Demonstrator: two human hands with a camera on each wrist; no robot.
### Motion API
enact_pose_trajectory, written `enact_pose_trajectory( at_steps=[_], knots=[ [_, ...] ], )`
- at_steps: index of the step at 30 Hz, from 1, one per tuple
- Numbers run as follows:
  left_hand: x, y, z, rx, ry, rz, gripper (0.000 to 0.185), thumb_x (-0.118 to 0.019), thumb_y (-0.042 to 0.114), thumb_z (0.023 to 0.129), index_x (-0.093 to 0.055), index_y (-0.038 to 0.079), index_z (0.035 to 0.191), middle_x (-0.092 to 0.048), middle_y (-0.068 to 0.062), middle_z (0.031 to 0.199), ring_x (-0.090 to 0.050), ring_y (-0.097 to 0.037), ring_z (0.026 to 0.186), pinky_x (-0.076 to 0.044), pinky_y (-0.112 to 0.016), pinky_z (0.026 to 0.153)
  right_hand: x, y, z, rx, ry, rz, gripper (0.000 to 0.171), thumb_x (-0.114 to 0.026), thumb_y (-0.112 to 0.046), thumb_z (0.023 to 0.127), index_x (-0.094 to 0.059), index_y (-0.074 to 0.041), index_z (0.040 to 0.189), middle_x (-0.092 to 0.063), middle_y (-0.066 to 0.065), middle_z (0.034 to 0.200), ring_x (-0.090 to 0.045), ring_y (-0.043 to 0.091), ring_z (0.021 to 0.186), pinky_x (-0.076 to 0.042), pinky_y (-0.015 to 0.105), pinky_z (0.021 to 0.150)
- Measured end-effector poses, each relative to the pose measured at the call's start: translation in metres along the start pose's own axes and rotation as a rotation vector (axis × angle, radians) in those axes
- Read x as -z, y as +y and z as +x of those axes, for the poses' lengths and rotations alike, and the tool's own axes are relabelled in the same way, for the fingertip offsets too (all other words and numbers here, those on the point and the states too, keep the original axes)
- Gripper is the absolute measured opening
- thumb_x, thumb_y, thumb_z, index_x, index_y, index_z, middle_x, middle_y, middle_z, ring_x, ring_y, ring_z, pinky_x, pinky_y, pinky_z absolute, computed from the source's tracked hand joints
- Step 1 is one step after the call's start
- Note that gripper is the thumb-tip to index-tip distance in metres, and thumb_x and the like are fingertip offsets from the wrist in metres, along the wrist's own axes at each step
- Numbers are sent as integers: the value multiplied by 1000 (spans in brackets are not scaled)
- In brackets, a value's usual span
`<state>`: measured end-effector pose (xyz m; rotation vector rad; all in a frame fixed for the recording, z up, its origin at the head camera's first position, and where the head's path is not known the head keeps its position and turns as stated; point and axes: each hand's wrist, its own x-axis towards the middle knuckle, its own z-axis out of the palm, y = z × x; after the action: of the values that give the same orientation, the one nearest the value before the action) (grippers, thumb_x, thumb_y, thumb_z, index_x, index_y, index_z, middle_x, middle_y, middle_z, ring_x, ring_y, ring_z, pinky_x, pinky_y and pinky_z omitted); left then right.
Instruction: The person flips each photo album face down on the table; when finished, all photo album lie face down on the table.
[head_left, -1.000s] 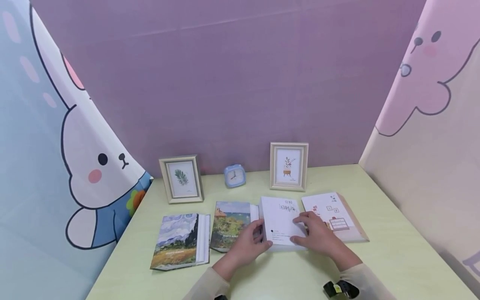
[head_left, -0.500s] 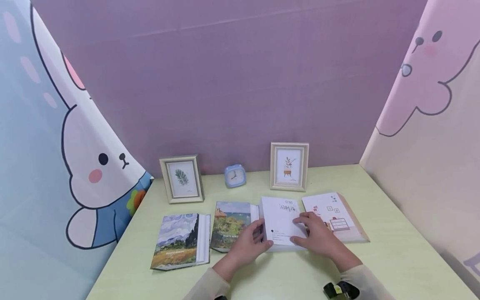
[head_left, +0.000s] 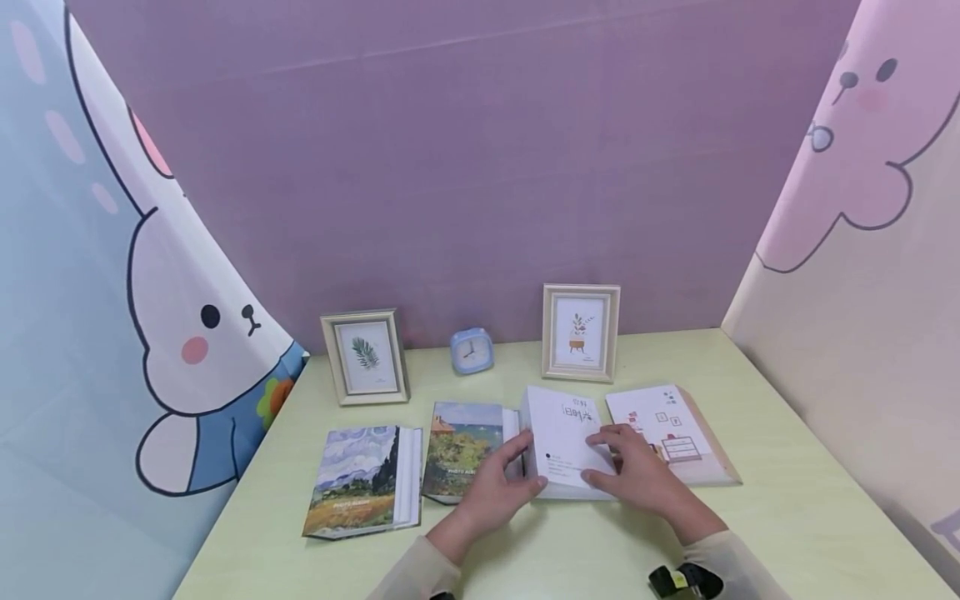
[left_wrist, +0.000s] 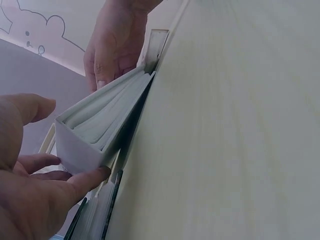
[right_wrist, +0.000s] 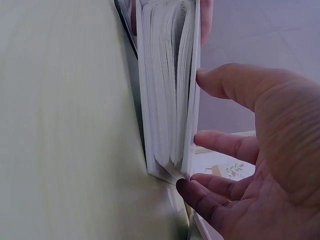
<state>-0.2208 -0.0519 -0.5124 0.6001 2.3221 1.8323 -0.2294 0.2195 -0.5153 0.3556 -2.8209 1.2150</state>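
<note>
A thick white photo album [head_left: 562, 437], its cover printed with Chinese characters, lies between the two hands. Its spine side is tipped up. My left hand [head_left: 491, 492] holds that spine, with fingertips [left_wrist: 102, 172] at its lower edge and the thumb over the cover side. My right hand [head_left: 641, 471] rests its thumb and fingertips on the cover along the opening edge. Seen from the right wrist, the album's page block [right_wrist: 167, 100] shows between the covers, and the right hand's fingers reach a corner. Left of it lies a photo album with a seaside painting [head_left: 465, 442], partly covered by the left hand.
A landscape-painting photo album [head_left: 356, 479] lies at the left. To the right is an album with a drawn dresser [head_left: 663, 433]. Behind stand a leaf picture frame [head_left: 365, 358], a blue alarm clock [head_left: 472, 351] and a plant picture frame [head_left: 581, 333], near the purple backdrop [head_left: 450, 183].
The white album's spine side has risen slightly, and the left hand's fingers have shifted a little upward along it. The right hand stays nearly still on the cover.
</note>
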Motion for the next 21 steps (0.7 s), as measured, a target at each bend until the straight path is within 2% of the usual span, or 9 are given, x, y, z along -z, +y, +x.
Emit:
enact_pose_trajectory(
  at_steps=[3, 7, 11, 17, 21],
  knots=[
    [0, -2, 1, -24, 7, -7, 67, -77, 16, 95, -48, 3, 154, -41, -15, 163, -35, -39, 151, -35, -57, 120, 0, -1, 0, 5, 5, 7, 57, -91, -33, 82, -70, -10, 130, -53, 20, 144, -67, 37, 110, -61, 48, 93],
    [0, -4, 2, -43, 4, -92, 63, -75, 9, 95, -50, 3, 152, -36, -19, 165, -36, -46, 149, -42, -55, 115, 1, -2, -1, 27, 5, 32, 56, -90, -32, 83, -70, -10, 130, -54, 20, 143, -68, 37, 109, -61, 47, 92],
    [0, -5, 2, -33, -3, -171, 62, -73, 5, 95, -50, 3, 152, -31, -19, 167, -36, -50, 147, -45, -49, 113, 1, -2, -2, 55, 0, 70, 53, -90, -30, 84, -70, -10, 129, -55, 20, 142, -66, 38, 112, -62, 47, 91],
    [0, -4, 2, -41, 10, -168, 62, -75, 6, 94, -51, 3, 152, -33, -15, 167, -40, -46, 146, -46, -46, 113, 1, -1, -2, 83, 1, 91, 49, -88, -31, 86, -71, -14, 129, -57, 18, 142, -61, 40, 122, -60, 48, 95],
    [0, -3, 2, -55, 30, -176, 63, -76, 6, 94, -51, 2, 151, -35, -15, 166, -41, -45, 146, -47, -42, 112, 1, 0, -2, 112, -2, 103, 49, -86, -32, 88, -71, -14, 131, -57, 22, 144, -60, 44, 123, -58, 54, 97]
  ],
)
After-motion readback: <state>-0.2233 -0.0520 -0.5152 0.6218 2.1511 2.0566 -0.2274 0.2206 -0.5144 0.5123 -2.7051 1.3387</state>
